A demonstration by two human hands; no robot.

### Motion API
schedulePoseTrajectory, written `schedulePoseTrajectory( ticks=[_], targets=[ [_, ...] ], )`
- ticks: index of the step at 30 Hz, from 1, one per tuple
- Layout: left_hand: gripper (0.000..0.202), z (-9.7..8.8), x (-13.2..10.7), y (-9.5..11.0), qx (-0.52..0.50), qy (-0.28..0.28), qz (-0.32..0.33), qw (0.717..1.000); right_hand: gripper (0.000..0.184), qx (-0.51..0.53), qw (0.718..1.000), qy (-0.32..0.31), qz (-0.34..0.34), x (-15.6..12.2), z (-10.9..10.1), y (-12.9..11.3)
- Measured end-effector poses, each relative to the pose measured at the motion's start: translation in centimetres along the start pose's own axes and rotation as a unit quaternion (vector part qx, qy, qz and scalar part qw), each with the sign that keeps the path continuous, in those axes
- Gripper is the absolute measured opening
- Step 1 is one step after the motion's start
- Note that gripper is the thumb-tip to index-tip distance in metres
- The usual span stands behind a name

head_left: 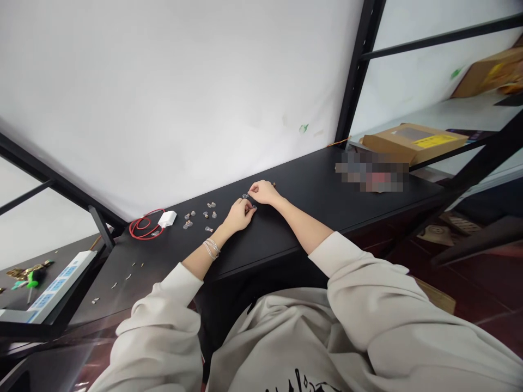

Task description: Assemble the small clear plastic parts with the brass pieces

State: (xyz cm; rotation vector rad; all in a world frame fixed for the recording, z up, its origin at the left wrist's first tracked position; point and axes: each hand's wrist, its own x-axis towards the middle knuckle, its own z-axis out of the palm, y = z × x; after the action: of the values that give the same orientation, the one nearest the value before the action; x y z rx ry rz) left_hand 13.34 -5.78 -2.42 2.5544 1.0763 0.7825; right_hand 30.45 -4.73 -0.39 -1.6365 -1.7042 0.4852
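My left hand (240,214) and my right hand (263,191) meet on the black desktop (269,239), fingertips close together. My right hand pinches a small transparent connector (245,196). My left hand pinches another small connector (253,207), though both parts are tiny and partly hidden by my fingers. To the left of my hands lie several similar loose connectors (200,216). Further left sit a coil of red wire (145,224) and a small white block (167,219). Several silver bracelets (211,249) circle my left wrist.
Several tiny metal pieces (122,277) lie at the desk's near left. Beyond them are a white power strip (57,286), a green-handled screwdriver (35,279) and brass parts (28,270). A cardboard box (412,142) sits on the right beside a pixelated patch. Black shelf frames stand at both ends.
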Motion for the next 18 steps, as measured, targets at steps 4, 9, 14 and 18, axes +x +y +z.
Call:
schedulePoseTrajectory(
  ticks=[4,9,14,18],
  targets=[
    [0.014,-0.2,1.9,-1.9,-0.064,-0.004,-0.046,0.997,0.012,-0.011,0.998,-0.057,-0.008,-0.2,-0.2,-0.1],
    [0.013,-2.2,1.0,-3.4,-0.141,0.016,-0.089,0.986,0.014,-0.011,0.996,-0.089,-0.018,-0.3,-0.3,0.1],
    [0.016,-4.6,0.2,-3.5,-0.018,-0.009,-0.05,0.999,0.013,0.024,0.988,-0.145,-0.051,-0.1,-0.4,0.9],
    [0.027,-4.6,0.1,-3.3,-0.017,-0.071,-0.025,0.997,0.014,0.034,0.983,-0.168,-0.058,0.0,-0.3,1.2]
  ],
)
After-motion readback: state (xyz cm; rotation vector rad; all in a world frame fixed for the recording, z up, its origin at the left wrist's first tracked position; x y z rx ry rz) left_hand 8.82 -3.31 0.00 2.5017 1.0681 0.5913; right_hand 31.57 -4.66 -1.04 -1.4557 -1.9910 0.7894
